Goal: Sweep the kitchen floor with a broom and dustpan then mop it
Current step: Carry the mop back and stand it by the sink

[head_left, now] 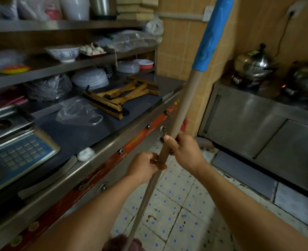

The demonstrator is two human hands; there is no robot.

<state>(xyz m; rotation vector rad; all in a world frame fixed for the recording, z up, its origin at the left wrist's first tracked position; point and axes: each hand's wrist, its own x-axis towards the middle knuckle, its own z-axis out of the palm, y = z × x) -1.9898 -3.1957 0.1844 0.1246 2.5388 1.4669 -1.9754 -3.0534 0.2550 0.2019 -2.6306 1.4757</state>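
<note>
A long wooden handle (183, 98) with a blue plastic sleeve (211, 38) on its upper part runs steeply from the top right down to the bottom middle. My left hand (146, 166) is wrapped around it low down. My right hand (184, 149) grips it just above, thumb along the wood. At the bottom edge a dark reddish head of strands (124, 243) shows at the handle's foot, mostly cut off, so I cannot tell whether it is a mop or a broom. The white floor tiles (178, 211) carry blue dots and brown stains.
A steel counter (113, 147) runs along the left, carrying a weighing scale (17, 156), a plastic bag (77, 113) and a folded wooden stool (120, 96), with shelves of bowls above. Steel cabinets (249, 124) with pots (252, 64) stand at the right. The floor aisle between them is narrow.
</note>
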